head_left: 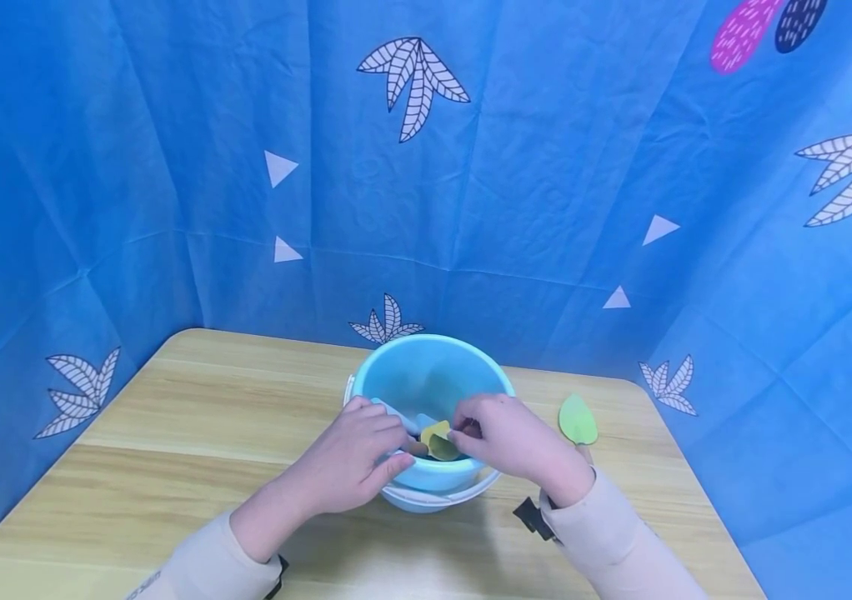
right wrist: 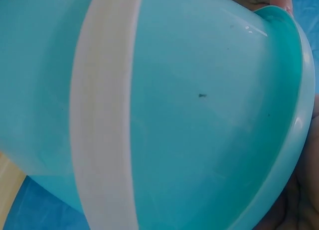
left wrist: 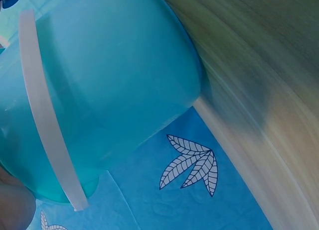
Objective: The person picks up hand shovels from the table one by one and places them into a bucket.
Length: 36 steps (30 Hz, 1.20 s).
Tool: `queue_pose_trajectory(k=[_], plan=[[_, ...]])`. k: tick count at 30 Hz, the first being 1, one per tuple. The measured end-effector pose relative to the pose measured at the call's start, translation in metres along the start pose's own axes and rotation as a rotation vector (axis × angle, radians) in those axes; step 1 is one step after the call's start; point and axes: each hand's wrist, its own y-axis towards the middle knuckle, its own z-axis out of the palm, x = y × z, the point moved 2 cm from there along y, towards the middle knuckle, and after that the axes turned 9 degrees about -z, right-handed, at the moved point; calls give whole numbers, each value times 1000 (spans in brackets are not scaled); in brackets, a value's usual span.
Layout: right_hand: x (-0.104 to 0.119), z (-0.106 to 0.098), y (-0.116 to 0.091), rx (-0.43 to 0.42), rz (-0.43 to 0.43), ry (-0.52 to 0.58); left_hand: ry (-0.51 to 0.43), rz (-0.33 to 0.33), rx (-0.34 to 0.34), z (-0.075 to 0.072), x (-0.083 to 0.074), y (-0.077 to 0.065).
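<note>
A light-blue bucket (head_left: 433,475) with a white handle (left wrist: 47,115) stands on the table. My left hand (head_left: 351,454) grips its near-left rim, the thumb on the outer side and the fingers over the edge. My right hand (head_left: 508,437) reaches over the right rim, and its thumb and forefinger pinch at the edge of a yellow toy shovel (head_left: 435,432) inside. An olive-coloured piece (head_left: 443,448) lies against it, and a light-blue piece shows by the left fingers. Most of the contents are hidden. In the right wrist view, the bucket's side (right wrist: 209,120) covers the right fingertips.
A green leaf-shaped toy shovel (head_left: 578,419) lies right of the bucket, its handle partly behind my right wrist. The wooden table (head_left: 246,400) reaches back to a blue patterned cloth (head_left: 396,208) that surrounds it on three sides.
</note>
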Motion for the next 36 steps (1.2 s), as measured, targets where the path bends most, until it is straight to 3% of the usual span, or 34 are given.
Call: queue_pose_trajectory(k=[8,17,36], plan=[[1,1,-1,3,-30,-6,0,2,-5,0,0,-1],[3,1,-2,22,0,-4,12,-11,3,0,0,-2],[7,1,-3,-8,-18,-13,6,12,-27,-1,-1,-4]])
